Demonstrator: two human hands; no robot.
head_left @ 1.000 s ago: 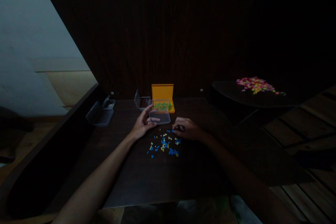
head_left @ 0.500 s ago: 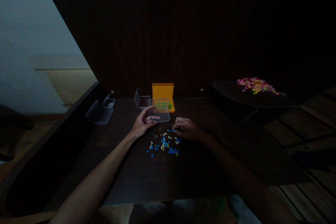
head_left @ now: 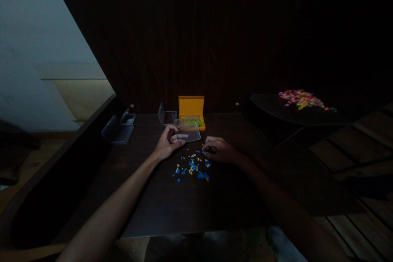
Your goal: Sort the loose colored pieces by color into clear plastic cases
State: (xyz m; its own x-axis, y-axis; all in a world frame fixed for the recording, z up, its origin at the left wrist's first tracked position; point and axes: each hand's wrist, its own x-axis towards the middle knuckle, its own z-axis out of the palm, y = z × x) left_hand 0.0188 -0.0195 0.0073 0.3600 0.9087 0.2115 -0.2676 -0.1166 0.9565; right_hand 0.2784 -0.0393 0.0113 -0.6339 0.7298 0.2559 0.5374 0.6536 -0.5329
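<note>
My left hand (head_left: 169, 143) grips a clear plastic box (head_left: 193, 134) by its left side, with the box in front of the yellow case. The fingers of my right hand (head_left: 219, 150) are pinched together at the right edge of a scatter of small building bricks (head_left: 194, 166), blue, cream and yellow. Whatever sits between those fingertips is too small and dark to make out. Behind the clear box stands an open yellow case (head_left: 191, 105), its lid upright and small green pieces inside.
An open clear box (head_left: 170, 118) with dark reddish pieces stands left of the yellow case. Further left are more open clear boxes (head_left: 122, 134). A pile of pink, yellow and red pieces (head_left: 302, 99) lies on a side shelf (head_left: 270, 108). A dark panel (head_left: 184, 41) rises behind the table.
The clear box in my left hand has tilted slightly. My right hand stays almost in place by the bricks. The whole view has shifted a little.
</note>
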